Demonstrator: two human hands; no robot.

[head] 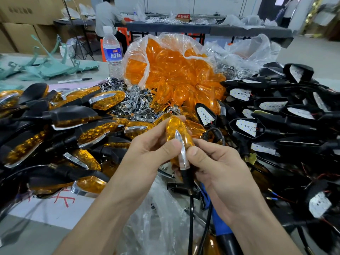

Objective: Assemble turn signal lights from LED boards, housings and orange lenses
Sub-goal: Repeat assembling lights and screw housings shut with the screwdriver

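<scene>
Turn signal light, orange lens up, held over bench centre: left hand & right hand each in tight grip round it. Behind: bag of orange lenses; water bottle labelled "蓝标"; red sign reading "不合格区".

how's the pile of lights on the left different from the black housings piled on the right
The left-pile lights wear orange lenses and chrome trim; the right-pile housings have neither, leaving white LED boards exposed. Both have black shells.
</scene>
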